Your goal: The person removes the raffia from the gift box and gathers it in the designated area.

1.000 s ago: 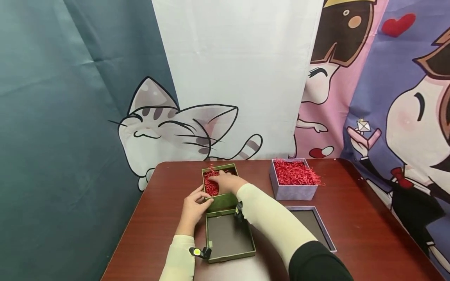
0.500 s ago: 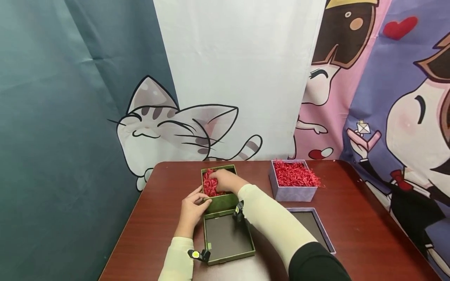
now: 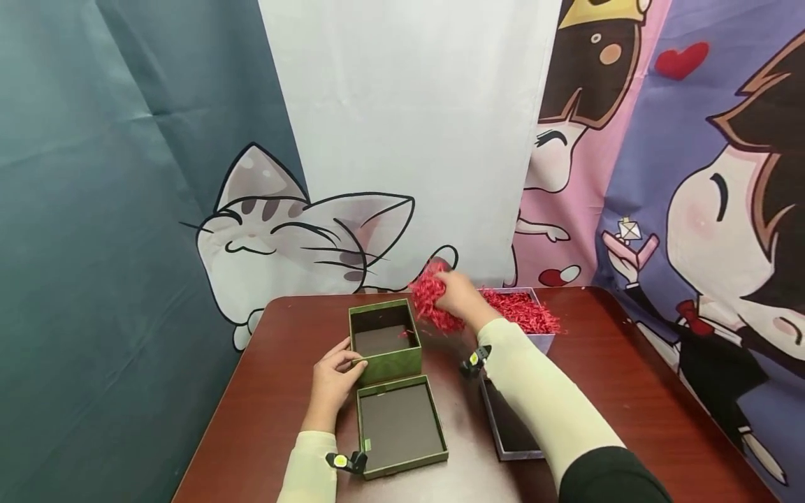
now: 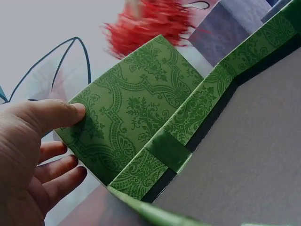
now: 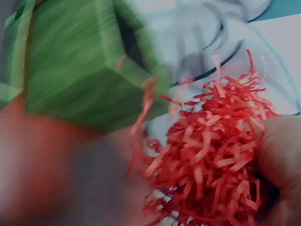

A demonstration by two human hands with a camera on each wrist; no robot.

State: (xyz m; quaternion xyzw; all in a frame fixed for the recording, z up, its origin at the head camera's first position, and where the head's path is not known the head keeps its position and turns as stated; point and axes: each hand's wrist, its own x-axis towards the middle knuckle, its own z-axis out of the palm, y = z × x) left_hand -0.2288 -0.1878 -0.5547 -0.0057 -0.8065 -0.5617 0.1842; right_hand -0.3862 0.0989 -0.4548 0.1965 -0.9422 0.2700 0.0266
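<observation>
My right hand [image 3: 462, 298] grips a clump of red shredded paper [image 3: 430, 299] in the air, right of the green box [image 3: 391, 363]. Loose strands trail from the shredded paper [image 5: 207, 160] in the right wrist view. My left hand [image 3: 333, 385] holds the green box by its near left corner. In the left wrist view the thumb of the left hand [image 4: 37, 141] lies on the patterned wall of the green box [image 4: 136, 106], the other fingers by its side. Inside, the box shows a dark bottom with a few red strands. Its green lid [image 3: 402, 427] lies inner side up just in front.
Behind my right hand stands a lavender box [image 3: 539, 342] filled with red shredded paper. A lavender lid [image 3: 497, 426] lies in front of it, partly hidden by my right sleeve. All stand on a reddish-brown table [image 3: 283, 349] against a printed curtain [image 3: 409, 140].
My right hand has lifted the red shredded paper out of the green box and moved right with it. The left hand stays at the box corner. The head view has shifted slightly.
</observation>
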